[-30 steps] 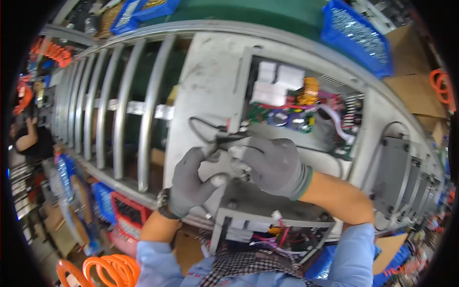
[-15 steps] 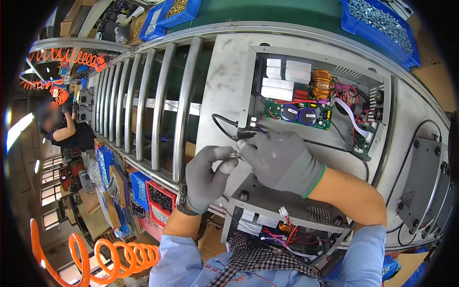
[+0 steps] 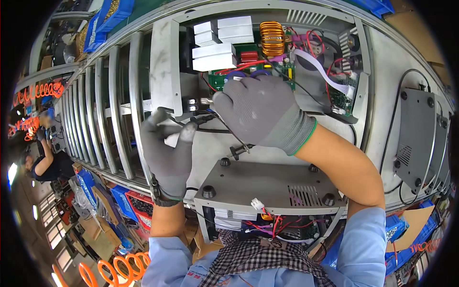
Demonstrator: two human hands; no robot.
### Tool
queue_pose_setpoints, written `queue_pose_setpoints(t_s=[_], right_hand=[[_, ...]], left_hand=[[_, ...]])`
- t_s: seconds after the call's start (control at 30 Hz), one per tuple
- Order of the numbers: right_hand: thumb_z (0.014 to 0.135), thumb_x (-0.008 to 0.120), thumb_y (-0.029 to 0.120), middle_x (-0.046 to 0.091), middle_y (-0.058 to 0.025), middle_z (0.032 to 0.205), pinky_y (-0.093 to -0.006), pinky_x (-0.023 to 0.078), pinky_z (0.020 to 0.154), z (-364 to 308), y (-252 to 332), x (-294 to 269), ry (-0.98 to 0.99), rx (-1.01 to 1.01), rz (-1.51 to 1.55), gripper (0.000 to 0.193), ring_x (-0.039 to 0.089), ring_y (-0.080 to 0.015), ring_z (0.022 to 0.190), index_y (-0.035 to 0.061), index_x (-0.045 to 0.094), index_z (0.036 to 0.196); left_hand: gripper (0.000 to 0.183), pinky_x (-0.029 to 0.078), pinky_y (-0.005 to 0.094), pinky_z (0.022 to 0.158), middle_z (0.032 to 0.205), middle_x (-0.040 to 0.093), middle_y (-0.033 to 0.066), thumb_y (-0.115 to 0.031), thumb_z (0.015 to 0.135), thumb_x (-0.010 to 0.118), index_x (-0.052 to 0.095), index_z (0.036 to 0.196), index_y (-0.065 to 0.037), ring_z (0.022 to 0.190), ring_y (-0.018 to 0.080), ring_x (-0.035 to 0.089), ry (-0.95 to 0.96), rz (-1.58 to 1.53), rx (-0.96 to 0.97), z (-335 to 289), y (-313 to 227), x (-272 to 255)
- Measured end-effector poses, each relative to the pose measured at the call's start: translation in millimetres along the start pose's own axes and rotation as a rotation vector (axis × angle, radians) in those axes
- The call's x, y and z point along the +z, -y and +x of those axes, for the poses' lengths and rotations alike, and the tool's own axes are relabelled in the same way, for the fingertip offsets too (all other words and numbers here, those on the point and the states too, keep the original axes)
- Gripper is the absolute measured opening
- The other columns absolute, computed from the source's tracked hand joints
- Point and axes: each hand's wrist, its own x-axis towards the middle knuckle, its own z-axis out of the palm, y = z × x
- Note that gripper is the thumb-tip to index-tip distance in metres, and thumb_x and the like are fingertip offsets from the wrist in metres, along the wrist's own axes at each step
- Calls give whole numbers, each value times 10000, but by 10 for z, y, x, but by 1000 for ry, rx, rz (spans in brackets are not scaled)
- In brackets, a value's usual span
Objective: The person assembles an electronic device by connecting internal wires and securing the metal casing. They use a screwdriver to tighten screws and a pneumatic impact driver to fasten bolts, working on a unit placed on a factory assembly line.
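In front of me lies an open grey metal case (image 3: 176, 76) holding a green circuit board, white heat sinks (image 3: 214, 57) and a copper coil (image 3: 272, 38). My left hand (image 3: 167, 150), in a grey glove, curls at the case's near left corner, with a black cable (image 3: 204, 119) between thumb and fingers. My right hand (image 3: 260, 110), gloved too, is closed over the case's near wall. A small shiny metal piece (image 3: 206, 101) sticks out from its fingertips, beside a black and white switch-like part (image 3: 192, 104). The right palm hides part of the board.
A second grey case (image 3: 267, 184) with black feet stands nearest me, wires showing at its open side. Metal rollers (image 3: 114, 115) run off to the left. Another grey case (image 3: 418, 138) stands at right. A person (image 3: 45, 158) works far left. Orange coiled hoses (image 3: 119, 270) hang at left.
My hands have moved apart; the right is now over the case wall, the left at its corner by the cable. The view has shifted, so the case appears higher and further left.
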Motion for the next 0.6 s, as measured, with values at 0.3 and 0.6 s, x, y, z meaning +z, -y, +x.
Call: queue_pose_setpoints(t_s=[0.3, 0.6], right_hand=[[780, 594, 203, 537, -52, 667, -361, 474, 463, 96, -26, 7, 54, 17, 134, 125, 619, -193, 557, 91, 604, 724], [776, 599, 215, 541, -60, 677, -366, 487, 487, 92, -34, 8, 88, 37, 141, 134, 625, -207, 573, 88, 596, 733]], left_hand=[[432, 448, 221, 578, 899, 619, 83, -41, 835, 711, 581, 1233, 69, 632, 90, 544, 11, -84, -108, 83, 16, 68], [422, 387, 197, 513, 887, 630, 58, -61, 841, 707, 588, 1229, 54, 576, 47, 485, 57, -79, -188, 130, -47, 19]])
